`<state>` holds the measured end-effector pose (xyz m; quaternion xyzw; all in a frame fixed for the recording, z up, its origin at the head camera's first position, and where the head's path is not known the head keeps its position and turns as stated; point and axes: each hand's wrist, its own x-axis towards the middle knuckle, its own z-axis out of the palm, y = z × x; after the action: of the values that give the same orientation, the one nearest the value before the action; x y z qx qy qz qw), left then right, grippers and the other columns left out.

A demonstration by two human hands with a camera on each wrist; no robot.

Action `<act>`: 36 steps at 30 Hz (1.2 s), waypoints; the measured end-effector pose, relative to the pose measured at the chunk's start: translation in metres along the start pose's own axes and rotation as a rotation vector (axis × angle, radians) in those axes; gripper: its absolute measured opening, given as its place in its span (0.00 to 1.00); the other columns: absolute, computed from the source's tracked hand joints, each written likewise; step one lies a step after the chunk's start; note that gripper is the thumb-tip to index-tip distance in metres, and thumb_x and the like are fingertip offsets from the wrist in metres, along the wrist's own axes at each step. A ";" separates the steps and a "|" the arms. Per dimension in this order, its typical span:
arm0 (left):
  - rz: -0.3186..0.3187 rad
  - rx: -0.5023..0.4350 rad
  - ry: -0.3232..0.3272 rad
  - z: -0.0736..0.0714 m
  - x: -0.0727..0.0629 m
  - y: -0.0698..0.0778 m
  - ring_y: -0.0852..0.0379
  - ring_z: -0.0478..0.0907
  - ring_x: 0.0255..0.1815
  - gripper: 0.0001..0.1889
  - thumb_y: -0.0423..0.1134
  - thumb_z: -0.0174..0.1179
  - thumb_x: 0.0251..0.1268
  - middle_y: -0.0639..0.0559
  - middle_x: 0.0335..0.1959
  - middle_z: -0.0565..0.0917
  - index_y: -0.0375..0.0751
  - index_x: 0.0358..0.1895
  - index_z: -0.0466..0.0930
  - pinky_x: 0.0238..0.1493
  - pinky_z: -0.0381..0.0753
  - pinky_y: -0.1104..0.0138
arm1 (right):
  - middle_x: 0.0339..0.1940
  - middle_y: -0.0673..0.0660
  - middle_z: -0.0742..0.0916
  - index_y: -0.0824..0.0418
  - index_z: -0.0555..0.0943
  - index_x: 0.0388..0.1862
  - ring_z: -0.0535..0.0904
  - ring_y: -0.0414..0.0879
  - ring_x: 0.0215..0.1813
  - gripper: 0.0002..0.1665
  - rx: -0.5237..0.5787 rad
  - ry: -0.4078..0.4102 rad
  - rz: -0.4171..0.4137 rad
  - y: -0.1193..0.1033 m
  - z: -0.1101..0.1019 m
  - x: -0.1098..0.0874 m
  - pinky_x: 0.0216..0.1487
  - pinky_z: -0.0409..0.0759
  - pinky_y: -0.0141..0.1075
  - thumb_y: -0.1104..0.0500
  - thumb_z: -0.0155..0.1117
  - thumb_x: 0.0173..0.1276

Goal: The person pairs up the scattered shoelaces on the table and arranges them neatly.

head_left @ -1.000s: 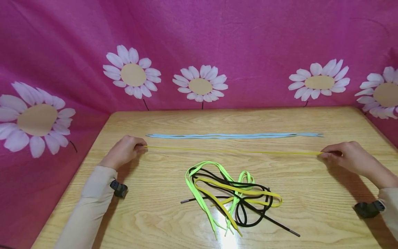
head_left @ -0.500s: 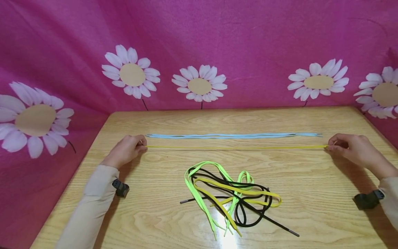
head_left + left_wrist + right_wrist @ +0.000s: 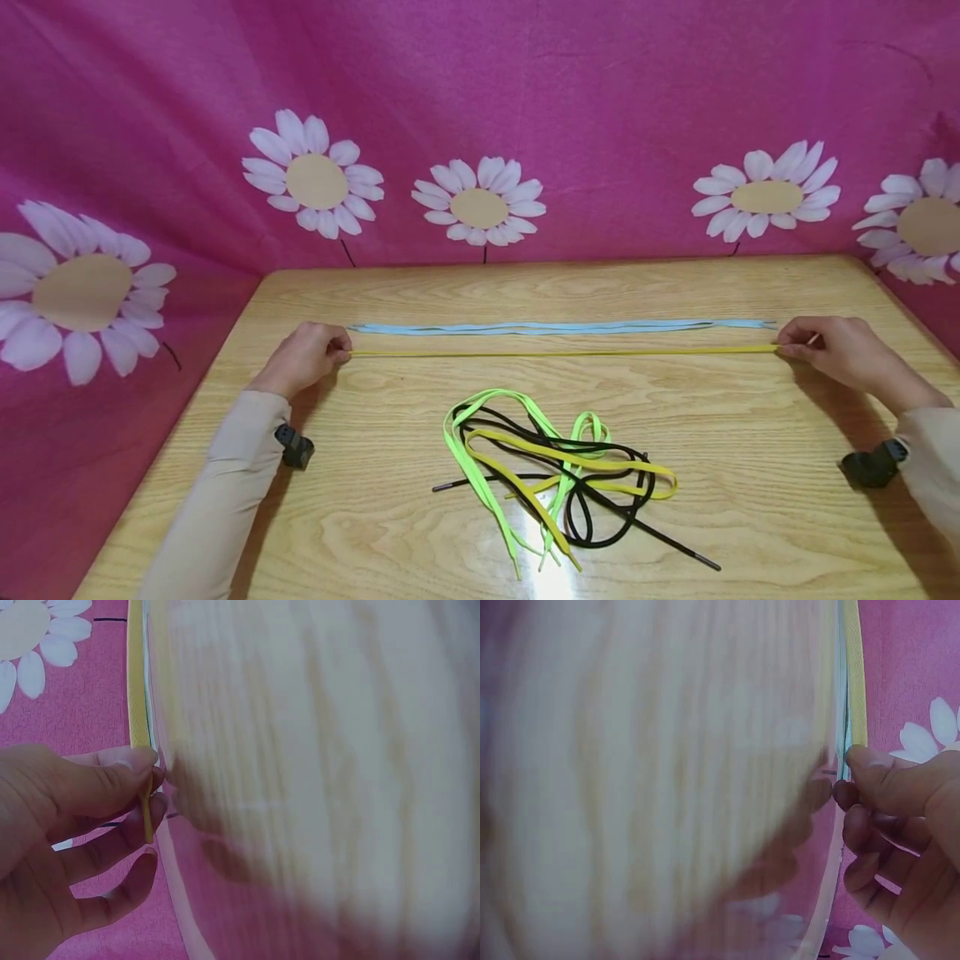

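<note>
A yellow shoelace [image 3: 562, 353] is stretched in a nearly straight line from side to side, just in front of a blue shoelace [image 3: 525, 328] that lies lengthwise on the table. My left hand [image 3: 306, 358] pinches its left end between thumb and finger; in the left wrist view the lace's tip [image 3: 148, 825] hangs below the pinch. At the other end, my right hand [image 3: 843, 354] pinches the lace between thumb and fingertips. The right wrist view shows the flat yellow band [image 3: 855, 667] running away from the thumb.
Nearer the front lies a loose tangle of a neon green lace [image 3: 480, 475], a black lace [image 3: 675, 546] and another yellow lace [image 3: 663, 483]. The wooden table [image 3: 337, 517] ends at a pink flowered cloth [image 3: 600, 108] behind and at the sides.
My right hand has moved away from me, first outward and then slightly back left, bringing the yellow shoelace closer to parallel with the blue one. The left hand has barely moved.
</note>
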<state>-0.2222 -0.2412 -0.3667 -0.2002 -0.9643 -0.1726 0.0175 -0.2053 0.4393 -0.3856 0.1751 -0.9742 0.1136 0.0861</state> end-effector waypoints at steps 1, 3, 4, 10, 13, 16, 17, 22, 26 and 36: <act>0.001 0.000 -0.004 0.000 0.000 -0.001 0.53 0.75 0.29 0.05 0.25 0.64 0.58 0.50 0.25 0.81 0.37 0.27 0.80 0.33 0.74 0.59 | 0.26 0.50 0.84 0.57 0.82 0.31 0.71 0.31 0.26 0.09 0.003 -0.010 0.007 0.000 0.000 0.001 0.28 0.72 0.34 0.69 0.71 0.57; -0.001 -0.002 -0.017 0.001 0.000 -0.001 0.53 0.76 0.30 0.05 0.24 0.64 0.57 0.49 0.26 0.81 0.37 0.28 0.81 0.34 0.75 0.59 | 0.27 0.50 0.84 0.58 0.82 0.31 0.72 0.33 0.27 0.08 0.003 -0.027 0.017 0.000 0.001 0.002 0.28 0.72 0.34 0.69 0.71 0.57; 0.001 -0.003 -0.021 0.001 0.001 -0.002 0.52 0.77 0.30 0.05 0.24 0.64 0.57 0.48 0.26 0.81 0.36 0.28 0.81 0.34 0.76 0.58 | 0.27 0.51 0.84 0.58 0.82 0.32 0.72 0.35 0.27 0.08 0.003 -0.035 0.022 0.000 0.001 0.003 0.28 0.72 0.35 0.69 0.71 0.57; 0.004 0.003 -0.034 0.000 0.001 -0.002 0.51 0.78 0.31 0.05 0.23 0.64 0.57 0.46 0.27 0.82 0.35 0.28 0.82 0.36 0.77 0.57 | 0.25 0.49 0.80 0.59 0.83 0.33 0.72 0.38 0.27 0.07 -0.002 -0.060 0.026 -0.001 0.001 0.003 0.28 0.71 0.36 0.69 0.70 0.58; 0.002 0.006 -0.039 0.000 0.000 -0.002 0.50 0.78 0.33 0.04 0.23 0.64 0.57 0.45 0.28 0.83 0.33 0.29 0.82 0.37 0.78 0.56 | 0.24 0.47 0.79 0.59 0.83 0.33 0.71 0.36 0.26 0.08 -0.010 -0.054 0.015 -0.001 0.001 0.003 0.28 0.72 0.35 0.69 0.70 0.57; -0.001 0.010 -0.040 0.000 0.000 -0.002 0.49 0.79 0.33 0.03 0.23 0.63 0.58 0.44 0.30 0.83 0.33 0.30 0.83 0.38 0.78 0.56 | 0.24 0.47 0.78 0.59 0.83 0.33 0.71 0.36 0.26 0.08 -0.012 -0.053 0.010 -0.001 0.001 0.003 0.28 0.71 0.36 0.69 0.70 0.57; -0.001 0.012 -0.040 0.000 0.000 -0.003 0.49 0.79 0.33 0.03 0.23 0.63 0.58 0.44 0.30 0.83 0.33 0.30 0.83 0.38 0.78 0.56 | 0.24 0.47 0.78 0.59 0.83 0.33 0.70 0.37 0.26 0.08 -0.012 -0.053 0.009 -0.001 0.001 0.003 0.28 0.71 0.36 0.69 0.70 0.57; 0.002 0.004 -0.046 -0.002 -0.004 -0.008 0.50 0.76 0.32 0.06 0.21 0.62 0.55 0.45 0.28 0.81 0.33 0.32 0.82 0.37 0.76 0.57 | 0.25 0.48 0.79 0.59 0.83 0.33 0.72 0.40 0.27 0.08 -0.007 -0.055 0.012 0.001 0.002 0.002 0.29 0.72 0.37 0.69 0.70 0.57; 0.010 -0.005 -0.051 -0.007 -0.010 -0.014 0.51 0.74 0.31 0.10 0.17 0.59 0.49 0.45 0.27 0.80 0.33 0.32 0.82 0.36 0.74 0.58 | 0.26 0.50 0.82 0.60 0.83 0.33 0.76 0.41 0.28 0.09 -0.007 -0.043 0.011 0.003 0.001 0.001 0.28 0.74 0.37 0.70 0.70 0.56; 0.008 -0.006 -0.051 -0.010 -0.016 -0.016 0.51 0.73 0.30 0.12 0.16 0.57 0.47 0.46 0.27 0.80 0.32 0.33 0.82 0.34 0.74 0.59 | 0.25 0.51 0.81 0.62 0.83 0.33 0.74 0.39 0.26 0.09 -0.011 -0.035 0.025 0.003 0.000 -0.002 0.26 0.73 0.35 0.73 0.69 0.55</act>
<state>-0.2140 -0.2646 -0.3645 -0.2083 -0.9631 -0.1702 -0.0072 -0.2049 0.4430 -0.3863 0.1641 -0.9783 0.1062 0.0687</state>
